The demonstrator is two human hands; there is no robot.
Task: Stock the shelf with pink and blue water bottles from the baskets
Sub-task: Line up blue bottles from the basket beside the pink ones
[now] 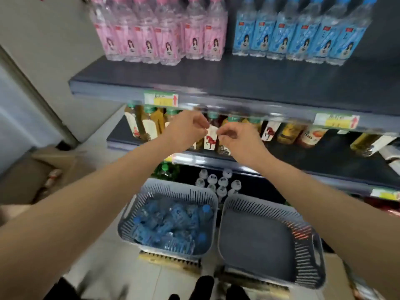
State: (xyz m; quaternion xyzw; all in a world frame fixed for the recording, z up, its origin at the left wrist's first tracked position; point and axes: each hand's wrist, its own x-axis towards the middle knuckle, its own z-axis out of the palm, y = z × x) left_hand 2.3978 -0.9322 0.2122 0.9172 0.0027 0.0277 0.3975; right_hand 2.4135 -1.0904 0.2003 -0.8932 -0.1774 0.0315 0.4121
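Observation:
Pink water bottles [160, 37] stand in rows on the left of the top shelf [194, 76], blue water bottles [298, 37] on its right. On the floor below, the left grey basket [138, 213] holds several blue bottles [173, 221]; the right grey basket [259, 239] has nothing in it. My left hand [186, 131] and my right hand [240, 137] hover side by side in front of the middle shelf, below the top shelf's edge. Both have loosely curled fingers and hold nothing.
Tea bottles [147, 124] and other drinks fill the middle shelf, and white-capped bottles [218, 182] stand on the bottom shelf behind the baskets. Price tags [161, 98] hang on the shelf edge. Cardboard boxes [54, 167] sit on the floor at left.

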